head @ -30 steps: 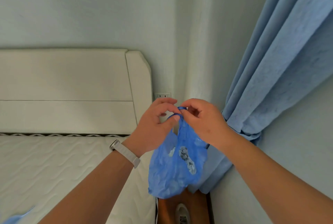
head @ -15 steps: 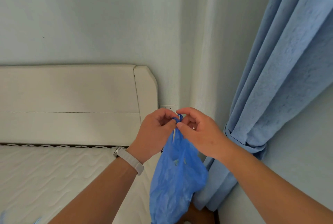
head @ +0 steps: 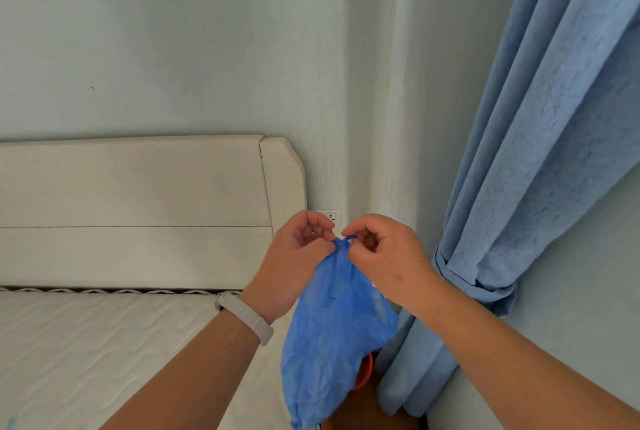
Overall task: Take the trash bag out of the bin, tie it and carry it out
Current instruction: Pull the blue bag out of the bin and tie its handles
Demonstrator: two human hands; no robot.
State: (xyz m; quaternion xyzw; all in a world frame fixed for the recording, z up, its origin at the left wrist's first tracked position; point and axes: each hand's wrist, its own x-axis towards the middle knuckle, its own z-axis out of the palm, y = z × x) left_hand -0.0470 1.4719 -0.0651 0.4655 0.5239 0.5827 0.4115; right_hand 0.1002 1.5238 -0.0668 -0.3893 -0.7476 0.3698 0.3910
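Beside the bed [head: 86,343], in the corner by the tied-back blue curtain [head: 519,187], both hands are working at chest height. Left hand [head: 294,256] is pinching one side of the gathered neck of the blue trash bag [head: 332,336]; right hand [head: 384,253] is pinching the other side, where a thin twisted strand of plastic is showing between the fingertips. Hands are sitting close, nearly touching, fingers curled in. Bag is hanging free below them, clear of any bin, its bottom reaching the lower edge of view, in front of something orange I cannot identify.

Compared with a second ago, the visible loop at the bag's mouth is gone and is now looking drawn down to a small tight bunch; hands and bag are also sitting lower in view. Judging from that, the knot is being cinched and the tying step is nearly finished. Carrying out is not yet started. Thin film could tear if pulled hard.

Wristband [head: 246,317] on left wrist; wall socket [head: 331,216] behind the hands.
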